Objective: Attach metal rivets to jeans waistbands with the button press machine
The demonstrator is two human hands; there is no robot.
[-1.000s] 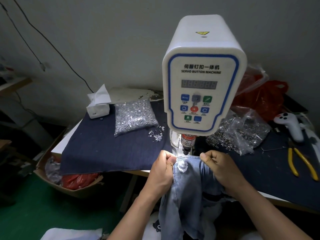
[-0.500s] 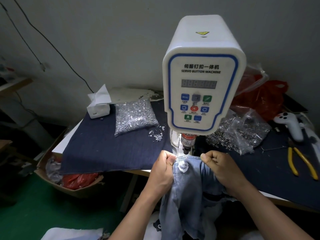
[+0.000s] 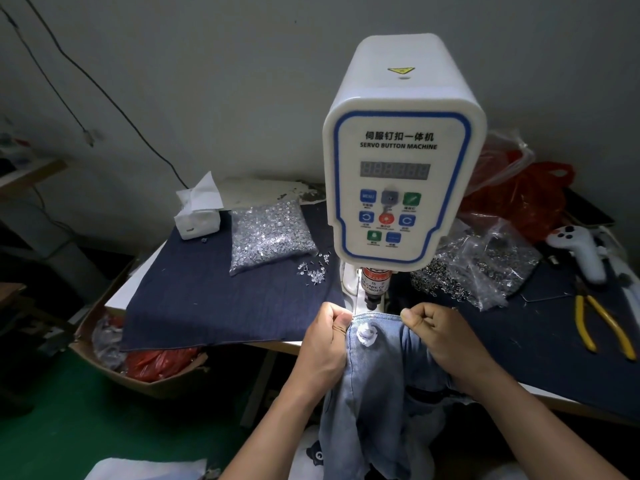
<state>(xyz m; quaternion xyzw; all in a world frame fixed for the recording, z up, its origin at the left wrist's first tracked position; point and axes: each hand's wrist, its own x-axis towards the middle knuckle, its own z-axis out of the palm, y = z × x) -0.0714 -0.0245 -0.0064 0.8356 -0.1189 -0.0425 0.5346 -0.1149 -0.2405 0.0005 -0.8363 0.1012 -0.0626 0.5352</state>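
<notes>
Head view: my left hand [image 3: 327, 336] and right hand [image 3: 437, 330] each pinched the top edge of the light blue denim jeans waistband [image 3: 377, 319], stretched between them just under the punch of the white servo button press machine [image 3: 403, 150]. A white-wrapped button [image 3: 365, 335] sat on the band below that edge. This looked like the positioning step; next I would need the rivet spot squarely under the punch. Silver rivets in a clear bag [image 3: 272, 233] lay on the dark-cloth counter [image 3: 194, 306].

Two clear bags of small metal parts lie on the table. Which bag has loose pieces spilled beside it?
The bag left of the machine, filled with bright silver pieces: some loose pieces lie by its right corner.
</notes>
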